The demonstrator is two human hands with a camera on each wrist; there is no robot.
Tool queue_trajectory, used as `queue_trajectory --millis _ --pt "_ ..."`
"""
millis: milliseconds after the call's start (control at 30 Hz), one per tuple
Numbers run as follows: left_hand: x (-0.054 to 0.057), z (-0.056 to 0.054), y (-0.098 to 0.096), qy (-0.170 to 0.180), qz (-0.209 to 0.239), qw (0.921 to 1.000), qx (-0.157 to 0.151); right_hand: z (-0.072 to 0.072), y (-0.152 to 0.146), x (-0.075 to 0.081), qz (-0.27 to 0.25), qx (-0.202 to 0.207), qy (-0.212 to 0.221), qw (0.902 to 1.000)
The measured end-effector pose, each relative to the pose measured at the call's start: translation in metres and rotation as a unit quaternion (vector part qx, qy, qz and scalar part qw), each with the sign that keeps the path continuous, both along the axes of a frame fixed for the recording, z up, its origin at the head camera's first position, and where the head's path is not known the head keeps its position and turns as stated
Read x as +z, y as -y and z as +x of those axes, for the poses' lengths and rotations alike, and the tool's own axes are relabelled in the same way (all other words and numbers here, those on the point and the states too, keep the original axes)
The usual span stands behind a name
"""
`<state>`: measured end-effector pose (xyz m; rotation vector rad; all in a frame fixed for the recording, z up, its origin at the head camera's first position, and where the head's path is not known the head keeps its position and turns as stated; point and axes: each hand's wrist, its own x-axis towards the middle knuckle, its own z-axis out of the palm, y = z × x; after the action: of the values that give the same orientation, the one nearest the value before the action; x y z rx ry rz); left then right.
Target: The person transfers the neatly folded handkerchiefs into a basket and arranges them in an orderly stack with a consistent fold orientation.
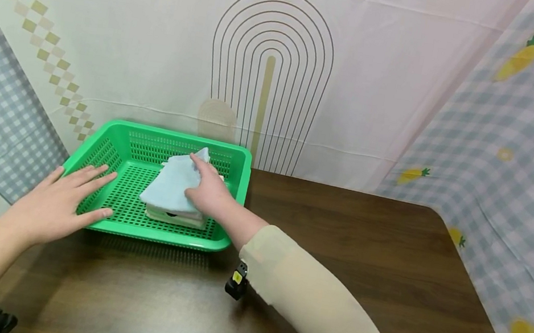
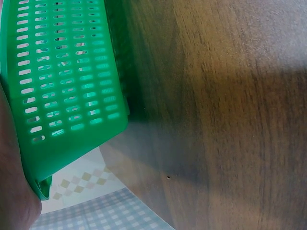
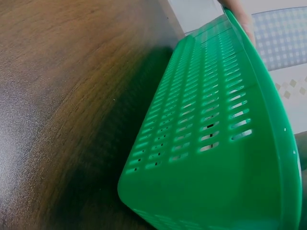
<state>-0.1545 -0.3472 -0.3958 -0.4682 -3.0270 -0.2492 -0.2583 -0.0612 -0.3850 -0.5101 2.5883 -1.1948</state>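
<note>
A green plastic basket (image 1: 158, 235) with slotted walls stands on the dark wooden table. Inside, toward its right half, lies a small stack of pale folded cloths (image 1: 176, 220), topped by a light blue cloth (image 1: 170, 182) lying askew. My right hand (image 1: 213, 193) reaches over the right rim and holds the blue cloth at its right edge; thumb and index finger show on top, the other fingers are mostly hidden. My left hand (image 1: 61, 205) lies spread over the basket's left front corner, fingers straight. Both wrist views show mainly the basket's outer wall (image 2: 72, 143).
The wooden table (image 1: 338, 246) extends to the right and in front of the basket. Behind it hangs a white cloth backdrop (image 1: 160, 47) with arch lines. Checked fabric (image 1: 518, 187) with pineapple prints hangs on the right.
</note>
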Motion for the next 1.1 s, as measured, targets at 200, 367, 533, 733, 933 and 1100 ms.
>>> queue_trajectory --millis 200,367,533,733,933,1100 --pt "0.000 0.000 0.000 -0.001 0.000 1.0000 -0.001 0.001 -0.002 0.000 0.019 -0.009 0.011 0.9997" --pt "0.000 0.000 0.000 0.000 0.001 1.0000 0.000 0.003 -0.004 0.002 0.015 -0.015 0.019 0.9996" --pt "0.000 0.000 0.000 0.001 0.004 1.0000 0.000 0.006 -0.003 0.002 0.005 -0.033 0.030 0.9990" --pt "-0.004 -0.002 0.000 -0.004 0.006 1.0000 -0.001 0.008 -0.004 0.003 -0.011 -0.053 0.048 0.9974" --pt "-0.006 -0.002 0.001 -0.015 0.013 0.9998 -0.002 0.013 -0.008 0.004 -0.019 -0.072 0.051 0.9959" --pt "-0.006 -0.001 0.002 -0.030 0.020 0.9994 -0.004 0.019 -0.011 0.008 -0.023 -0.064 0.036 0.9970"
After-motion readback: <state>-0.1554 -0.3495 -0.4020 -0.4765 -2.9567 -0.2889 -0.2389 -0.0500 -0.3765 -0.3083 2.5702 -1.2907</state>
